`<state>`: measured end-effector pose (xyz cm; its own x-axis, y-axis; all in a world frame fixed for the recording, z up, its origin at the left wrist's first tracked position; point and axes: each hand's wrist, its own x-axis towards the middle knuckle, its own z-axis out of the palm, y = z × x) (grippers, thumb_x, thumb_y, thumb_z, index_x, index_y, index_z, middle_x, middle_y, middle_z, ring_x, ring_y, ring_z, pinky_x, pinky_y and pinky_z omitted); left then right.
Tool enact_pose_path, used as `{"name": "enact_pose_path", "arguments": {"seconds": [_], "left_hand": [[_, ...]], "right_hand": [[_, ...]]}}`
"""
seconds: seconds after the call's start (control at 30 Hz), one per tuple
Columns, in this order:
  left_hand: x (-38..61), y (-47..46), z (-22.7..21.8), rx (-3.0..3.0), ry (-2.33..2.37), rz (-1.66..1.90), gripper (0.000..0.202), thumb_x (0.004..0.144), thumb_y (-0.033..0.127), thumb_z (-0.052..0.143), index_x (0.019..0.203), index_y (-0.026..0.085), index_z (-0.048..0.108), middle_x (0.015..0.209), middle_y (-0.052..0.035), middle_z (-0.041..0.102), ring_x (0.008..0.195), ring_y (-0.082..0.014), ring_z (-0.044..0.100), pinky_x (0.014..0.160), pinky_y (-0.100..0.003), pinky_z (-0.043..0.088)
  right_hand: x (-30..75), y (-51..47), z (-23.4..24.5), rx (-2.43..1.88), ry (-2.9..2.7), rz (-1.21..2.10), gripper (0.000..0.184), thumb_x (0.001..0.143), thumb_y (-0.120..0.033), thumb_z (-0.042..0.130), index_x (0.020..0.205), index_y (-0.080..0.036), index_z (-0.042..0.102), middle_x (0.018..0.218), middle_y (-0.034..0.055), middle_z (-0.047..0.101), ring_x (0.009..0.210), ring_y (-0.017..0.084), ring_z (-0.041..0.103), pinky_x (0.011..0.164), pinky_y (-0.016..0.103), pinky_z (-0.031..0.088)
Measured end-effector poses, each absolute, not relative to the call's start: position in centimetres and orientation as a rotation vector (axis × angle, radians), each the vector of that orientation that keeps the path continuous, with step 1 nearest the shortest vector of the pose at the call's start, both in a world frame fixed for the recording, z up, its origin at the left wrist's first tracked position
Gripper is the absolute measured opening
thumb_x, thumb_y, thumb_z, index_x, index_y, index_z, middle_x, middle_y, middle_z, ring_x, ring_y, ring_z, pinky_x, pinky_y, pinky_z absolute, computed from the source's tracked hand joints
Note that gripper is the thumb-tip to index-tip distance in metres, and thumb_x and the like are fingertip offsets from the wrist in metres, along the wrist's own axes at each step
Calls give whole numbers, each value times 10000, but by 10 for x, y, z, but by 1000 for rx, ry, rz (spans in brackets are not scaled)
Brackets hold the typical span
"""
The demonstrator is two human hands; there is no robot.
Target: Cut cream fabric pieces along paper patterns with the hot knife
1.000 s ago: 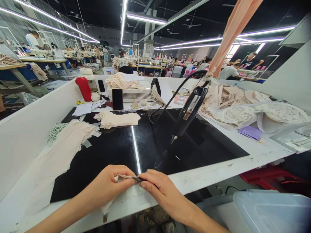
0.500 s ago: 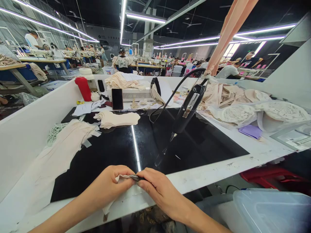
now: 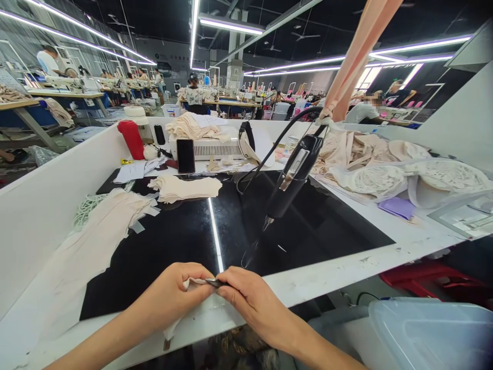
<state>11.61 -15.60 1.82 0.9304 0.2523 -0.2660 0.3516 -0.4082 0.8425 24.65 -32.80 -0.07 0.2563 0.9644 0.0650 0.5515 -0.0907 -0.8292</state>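
Note:
Close to the front edge of the table, my two hands meet. My left hand is closed in a pinch on a piece of pale beige fabric, part of which hangs below the fingers. Between the fingertips of my right hand is a slim dark metal tool. Its tip reaches to the fabric at my left thumb; my fingers hide the rest, so its exact kind cannot be told. Beyond the hands, a black corded power tool with a metal tip hangs tilted from a peach cloth strip.
A glossy black panel covers the white tabletop's middle. Beige fabric pieces lie left, with a folded stack behind. A phone stands at the back. Lace bra cups are piled right. A clear plastic bin stands lower right.
The hanging power tool has swung slightly to the left. Both hands keep nearly the same place and grip, with the dark tool turned very little, if at all.

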Motion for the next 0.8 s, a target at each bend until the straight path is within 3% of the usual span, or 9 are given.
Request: {"name": "enact_pose_path", "arguments": {"seconds": [0.23,0.47,0.67,0.8], "left_hand": [[116,-157,19,2024,435,-120,292,834,401,588,819,190,789,787,-7,688,724,-161,562,635,-251,387],[111,-151,19,2024,400,-155,316,891,462,598,902,211,789,870,-5,732,816,-183,607,721,-256,426],[100,-144,27,1999,386,-270,335,904,476,571,887,200,760,812,12,655,751,-155,523,657,-238,371],[93,-137,28,2015,428,-238,424,938,556,527,880,191,733,809,6,612,743,-153,482,637,-236,349]], "right_hand": [[246,-329,-3,-1743,-1400,679,294,1100,-389,443,981,-221,653,912,-7,637,851,149,577,767,282,413],[256,-340,-2,-1775,-1302,575,300,1097,-434,429,1172,-230,637,1079,28,692,1009,183,626,886,304,460],[256,-337,-10,-1809,-1555,399,359,1107,-402,387,1301,-205,615,1183,58,738,967,219,614,883,363,483],[251,-337,-12,-1787,-1666,347,382,1104,-422,372,1268,-198,634,1144,74,754,929,222,637,854,364,520]]}}
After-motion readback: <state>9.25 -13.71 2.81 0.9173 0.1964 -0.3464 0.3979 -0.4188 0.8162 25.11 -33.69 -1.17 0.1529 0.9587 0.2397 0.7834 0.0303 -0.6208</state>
